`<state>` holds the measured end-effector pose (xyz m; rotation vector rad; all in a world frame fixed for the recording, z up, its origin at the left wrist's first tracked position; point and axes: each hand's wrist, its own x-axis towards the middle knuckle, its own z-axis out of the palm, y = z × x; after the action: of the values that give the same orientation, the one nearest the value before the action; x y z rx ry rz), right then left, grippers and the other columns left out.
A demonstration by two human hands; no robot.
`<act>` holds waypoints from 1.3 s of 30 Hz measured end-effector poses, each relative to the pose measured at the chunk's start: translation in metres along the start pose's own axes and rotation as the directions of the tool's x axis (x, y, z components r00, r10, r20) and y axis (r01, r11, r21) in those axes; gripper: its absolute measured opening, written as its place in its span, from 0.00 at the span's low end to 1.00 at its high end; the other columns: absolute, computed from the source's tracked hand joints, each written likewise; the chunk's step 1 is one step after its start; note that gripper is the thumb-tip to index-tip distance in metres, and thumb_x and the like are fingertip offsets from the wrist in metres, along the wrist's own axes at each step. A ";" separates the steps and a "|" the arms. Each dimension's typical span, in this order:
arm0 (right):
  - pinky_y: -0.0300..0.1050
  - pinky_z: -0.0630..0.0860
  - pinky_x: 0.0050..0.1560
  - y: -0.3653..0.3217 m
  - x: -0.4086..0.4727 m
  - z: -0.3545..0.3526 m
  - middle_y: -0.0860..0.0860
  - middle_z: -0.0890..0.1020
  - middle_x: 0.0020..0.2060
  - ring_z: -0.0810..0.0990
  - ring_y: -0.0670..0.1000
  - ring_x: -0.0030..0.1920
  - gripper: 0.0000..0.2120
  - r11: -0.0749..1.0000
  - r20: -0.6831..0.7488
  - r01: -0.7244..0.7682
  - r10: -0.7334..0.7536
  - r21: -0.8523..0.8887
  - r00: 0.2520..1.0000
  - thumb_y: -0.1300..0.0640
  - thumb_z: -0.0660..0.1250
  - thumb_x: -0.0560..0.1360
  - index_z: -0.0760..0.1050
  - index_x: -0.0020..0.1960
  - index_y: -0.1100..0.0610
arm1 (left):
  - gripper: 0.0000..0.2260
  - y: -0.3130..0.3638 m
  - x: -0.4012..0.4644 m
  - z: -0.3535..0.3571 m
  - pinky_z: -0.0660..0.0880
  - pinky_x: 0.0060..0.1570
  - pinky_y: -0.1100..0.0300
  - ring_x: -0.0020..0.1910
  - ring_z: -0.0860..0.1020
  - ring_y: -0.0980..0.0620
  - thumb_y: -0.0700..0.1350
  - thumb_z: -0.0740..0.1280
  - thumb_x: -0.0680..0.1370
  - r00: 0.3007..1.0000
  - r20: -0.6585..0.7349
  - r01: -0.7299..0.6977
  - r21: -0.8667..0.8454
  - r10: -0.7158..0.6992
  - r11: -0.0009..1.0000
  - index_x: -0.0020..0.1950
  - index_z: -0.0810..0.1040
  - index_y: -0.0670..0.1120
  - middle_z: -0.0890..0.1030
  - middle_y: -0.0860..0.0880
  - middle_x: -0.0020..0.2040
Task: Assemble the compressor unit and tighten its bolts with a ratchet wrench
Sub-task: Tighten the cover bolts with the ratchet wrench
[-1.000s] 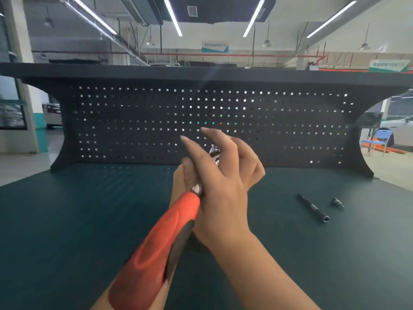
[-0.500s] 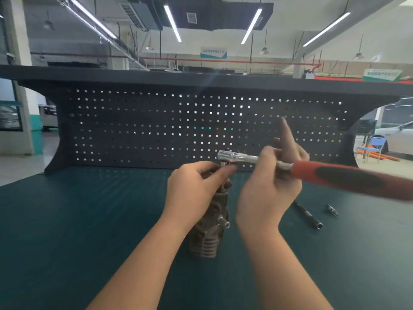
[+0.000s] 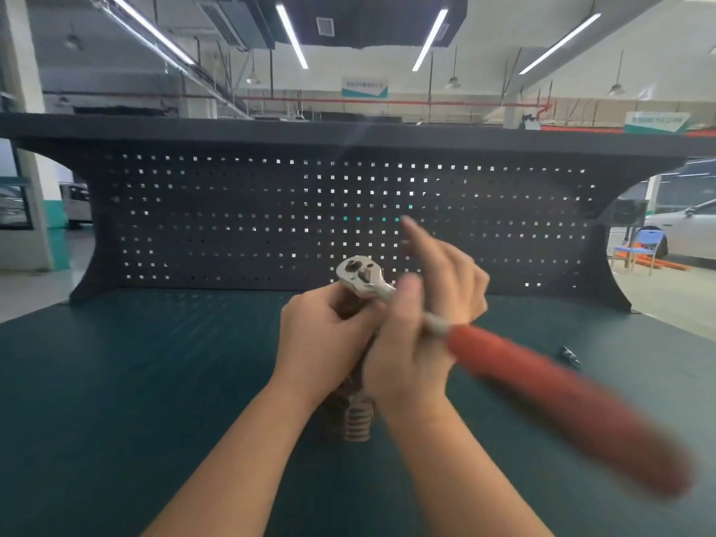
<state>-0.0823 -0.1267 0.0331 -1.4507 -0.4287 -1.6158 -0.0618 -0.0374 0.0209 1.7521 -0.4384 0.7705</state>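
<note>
A finned metal compressor unit (image 3: pixel 356 420) stands upright on the green table (image 3: pixel 155 381), mostly hidden behind my hands. My left hand (image 3: pixel 325 339) grips its upper part. A ratchet wrench (image 3: pixel 542 374) with a silver head and a red handle sits on top of the unit; the handle points toward the lower right and is blurred. My right hand (image 3: pixel 422 331) holds the wrench by its metal neck, with the index finger raised.
A small socket (image 3: pixel 568 355) lies on the table to the right, partly behind the wrench handle. A black pegboard (image 3: pixel 232 226) walls the table's far edge.
The wrench handle has swung from lower left round to the right, then down toward the lower right. My left hand has stayed on the unit's top.
</note>
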 end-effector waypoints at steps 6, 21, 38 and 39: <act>0.24 0.70 0.40 0.011 0.012 -0.007 0.43 0.81 0.42 0.77 0.33 0.40 0.21 0.656 0.216 -0.609 0.581 0.446 0.785 0.57 0.55 0.76 0.77 0.64 0.55 | 0.14 0.007 -0.001 0.000 0.78 0.41 0.51 0.36 0.82 0.55 0.57 0.69 0.70 0.996 -0.040 -0.080 0.099 0.084 0.992 0.37 0.83 0.47 0.84 0.55 0.34; 0.34 0.64 0.20 0.013 0.038 -0.024 0.52 0.75 0.21 0.70 0.49 0.18 0.14 0.525 0.134 -0.605 0.679 0.598 0.721 0.58 0.58 0.78 0.70 0.34 0.55 | 0.23 0.014 0.008 -0.011 0.75 0.48 0.56 0.43 0.83 0.56 0.54 0.51 0.76 0.981 0.180 0.083 -0.033 -0.076 0.996 0.39 0.85 0.52 0.86 0.54 0.36; 0.35 0.63 0.20 0.019 0.027 -0.013 0.50 0.71 0.19 0.66 0.48 0.17 0.15 0.541 0.157 -0.624 0.671 0.564 0.724 0.57 0.57 0.78 0.67 0.32 0.56 | 0.39 0.015 0.018 -0.021 0.78 0.46 0.62 0.47 0.84 0.58 0.78 0.41 0.66 0.889 0.434 0.230 -0.141 -0.148 0.963 0.46 0.86 0.59 0.87 0.52 0.44; 0.35 0.64 0.20 0.019 0.027 -0.013 0.50 0.71 0.19 0.67 0.48 0.17 0.16 0.528 0.156 -0.628 0.682 0.572 0.715 0.58 0.56 0.79 0.67 0.33 0.56 | 0.40 0.015 0.017 -0.021 0.79 0.42 0.65 0.46 0.85 0.57 0.78 0.41 0.66 0.884 0.441 0.246 -0.148 -0.159 0.958 0.46 0.86 0.56 0.87 0.51 0.43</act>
<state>-0.0729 -0.1568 0.0492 -0.8719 -0.2417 -0.7948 -0.0655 -0.0207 0.0466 1.7375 -0.5900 0.1781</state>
